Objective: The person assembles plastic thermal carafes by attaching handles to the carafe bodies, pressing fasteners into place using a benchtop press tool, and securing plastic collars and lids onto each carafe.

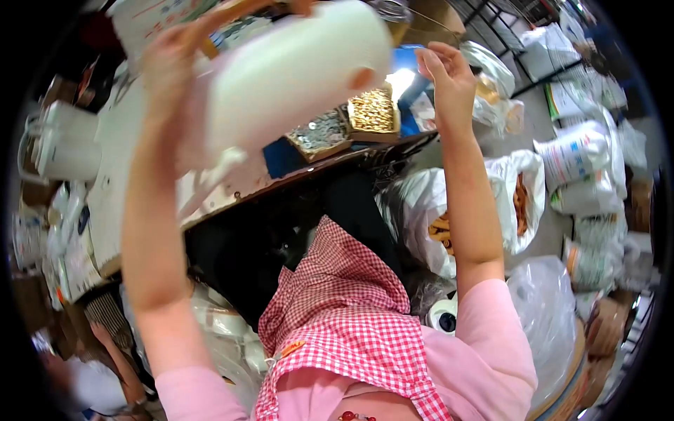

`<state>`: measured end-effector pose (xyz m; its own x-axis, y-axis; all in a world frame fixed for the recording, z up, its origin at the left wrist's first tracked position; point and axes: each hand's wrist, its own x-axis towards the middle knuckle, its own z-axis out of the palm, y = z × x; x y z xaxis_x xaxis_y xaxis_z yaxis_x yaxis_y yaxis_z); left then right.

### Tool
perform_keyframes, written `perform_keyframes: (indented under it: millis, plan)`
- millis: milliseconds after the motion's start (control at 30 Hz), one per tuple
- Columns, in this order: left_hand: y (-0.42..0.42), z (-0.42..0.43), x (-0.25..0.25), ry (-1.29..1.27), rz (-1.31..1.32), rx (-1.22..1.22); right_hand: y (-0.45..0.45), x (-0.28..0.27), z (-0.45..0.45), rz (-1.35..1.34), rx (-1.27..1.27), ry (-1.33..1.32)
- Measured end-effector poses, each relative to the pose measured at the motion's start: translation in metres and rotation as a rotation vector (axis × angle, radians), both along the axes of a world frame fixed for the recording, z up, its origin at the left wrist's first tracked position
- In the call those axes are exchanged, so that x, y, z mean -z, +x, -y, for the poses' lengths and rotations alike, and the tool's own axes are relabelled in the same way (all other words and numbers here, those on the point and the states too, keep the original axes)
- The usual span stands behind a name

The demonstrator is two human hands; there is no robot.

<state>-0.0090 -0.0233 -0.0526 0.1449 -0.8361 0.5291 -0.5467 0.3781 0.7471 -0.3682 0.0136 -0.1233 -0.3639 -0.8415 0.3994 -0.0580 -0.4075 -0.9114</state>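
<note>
A large white rounded object [302,59], smeared by motion, hangs in front of me above the worktable. A tan handle-like bar [239,10] runs along its top, and a small orange-tan round spot shows low on its right end. My left hand [170,62] is raised at its left side, closed around the bar's near end; blur hides the fingers' detail. My right hand [449,78] is raised to the right of the white object, apart from it. Its fingers are bent in toward the thumb, and anything between them is too small to make out.
On the worktable [116,196] are a box of gold-coloured metal parts [372,112] and a box of silver parts [319,135]. White bags of orange-brown pieces [521,203] stand right, before stacked sacks [576,156]. A white bucket [70,140] is left; another person [98,382] sits lower left.
</note>
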Motion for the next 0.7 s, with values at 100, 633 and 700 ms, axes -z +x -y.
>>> perform_keyframes:
  millis: [100,633,700]
  plan:
    - [0.083,-0.034,-0.019,0.343,-0.125,-0.122,-0.036,0.037,-0.035,-0.187,-0.164,0.268]
    - [0.179,-0.251,0.082,0.195,-0.454,-0.309,0.019,0.095,0.014,-1.405,-0.094,0.220]
    - [0.175,-0.246,0.080,0.173,-0.459,-0.289,0.025,0.087,0.010,-1.321,-0.098,0.258]
